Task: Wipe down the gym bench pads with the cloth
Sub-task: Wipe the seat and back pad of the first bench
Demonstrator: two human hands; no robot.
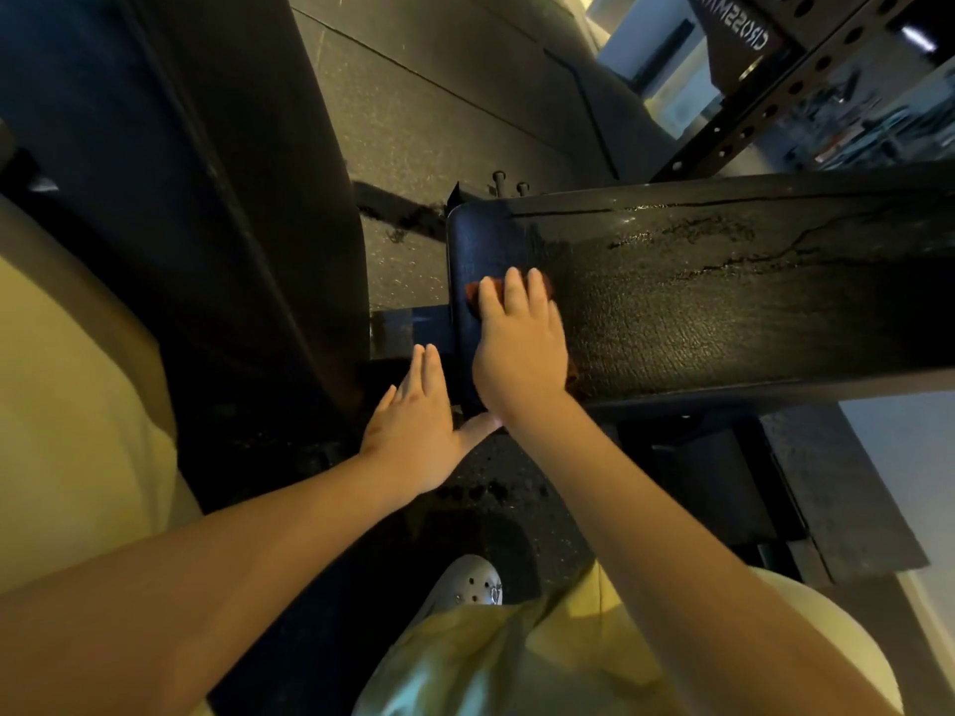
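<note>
A long black bench pad (pixel 723 302) with cracked, wet-looking vinyl runs from the centre to the right edge. My right hand (pixel 517 343) lies flat with straight fingers near the pad's left end, pressing a reddish-brown cloth (pixel 471 292) onto it; only the cloth's edges show around my fingers and wrist. My left hand (pixel 418 421) is open with straight fingers, just left of the pad's end and below it, holding nothing. A second large black pad (pixel 181 173) stands tilted at the left.
The bench's black steel frame (pixel 408 328) passes under the pad's end. A perforated rack upright (pixel 806 80) rises at top right. Speckled rubber flooring (pixel 439 121) lies beyond. My light shoe (pixel 473 581) and yellow clothing are at the bottom.
</note>
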